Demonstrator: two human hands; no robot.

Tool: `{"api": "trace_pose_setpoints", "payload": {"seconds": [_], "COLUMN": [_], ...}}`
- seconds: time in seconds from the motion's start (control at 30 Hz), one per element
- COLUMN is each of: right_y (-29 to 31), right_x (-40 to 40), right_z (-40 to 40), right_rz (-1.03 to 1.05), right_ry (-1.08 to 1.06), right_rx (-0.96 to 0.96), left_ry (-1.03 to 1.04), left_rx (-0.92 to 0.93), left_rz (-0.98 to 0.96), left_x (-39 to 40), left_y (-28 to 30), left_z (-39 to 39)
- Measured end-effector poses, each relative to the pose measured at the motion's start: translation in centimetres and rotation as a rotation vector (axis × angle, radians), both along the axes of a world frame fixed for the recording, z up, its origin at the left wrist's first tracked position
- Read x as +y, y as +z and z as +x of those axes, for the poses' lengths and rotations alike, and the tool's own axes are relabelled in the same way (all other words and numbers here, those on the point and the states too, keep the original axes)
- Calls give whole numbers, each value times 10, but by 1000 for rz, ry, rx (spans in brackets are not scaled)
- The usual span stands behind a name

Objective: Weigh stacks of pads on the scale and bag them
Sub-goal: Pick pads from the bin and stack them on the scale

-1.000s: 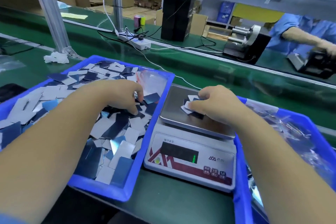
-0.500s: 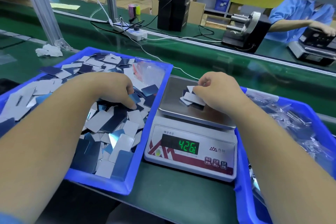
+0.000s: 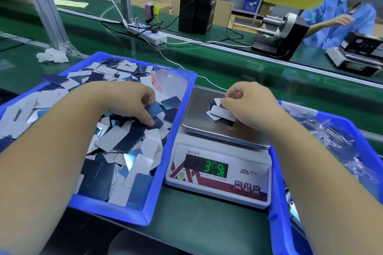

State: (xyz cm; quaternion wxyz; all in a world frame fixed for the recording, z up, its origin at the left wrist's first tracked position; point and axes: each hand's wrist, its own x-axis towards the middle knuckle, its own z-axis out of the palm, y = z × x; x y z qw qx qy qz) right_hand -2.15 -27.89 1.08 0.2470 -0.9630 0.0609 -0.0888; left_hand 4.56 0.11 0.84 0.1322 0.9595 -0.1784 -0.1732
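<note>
The right hand [image 3: 248, 105] covers the far side of the small stack of pads [image 3: 220, 115] on the scale [image 3: 217, 174], so how many lie there cannot be counted, and the middle digit of the green readout [image 3: 214, 170] is blurred. The left hand [image 3: 132, 103] hides the pads beneath it in the left blue bin [image 3: 145, 207], whose near-left corner runs out of frame. The right blue bin [image 3: 277, 203] is cut by the right and bottom edges, its clear bags [image 3: 335, 143] a glare-blurred heap.

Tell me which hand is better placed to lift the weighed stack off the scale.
Probably right. The right hand already pinches the pads on the scale; the left hand is in the blue bin of loose pads.
</note>
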Motion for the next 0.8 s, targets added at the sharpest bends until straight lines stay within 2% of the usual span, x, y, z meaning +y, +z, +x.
{"api": "trace_pose_setpoints", "payload": {"seconds": [0.17, 0.3, 0.5, 0.7, 0.8], "right_y": [-2, -3, -1, 2, 2], "right_x": [-2, -3, -7, -15, -20], "right_z": [0, -1, 0, 2, 2], "right_rz": [-7, 27, 75, 144, 146], "right_ry": [7, 4, -11, -105, -141], "right_rx": [14, 13, -37, -120, -164], "left_ry": [-11, 20, 201, 113, 104], "left_rx": [128, 79, 11, -52, -52], "left_rz": [-194, -276, -725, -717, -775], "left_x": [9, 14, 14, -52, -88], "left_y": [5, 4, 15, 36, 42], "left_z": [0, 4, 10, -5, -10]}}
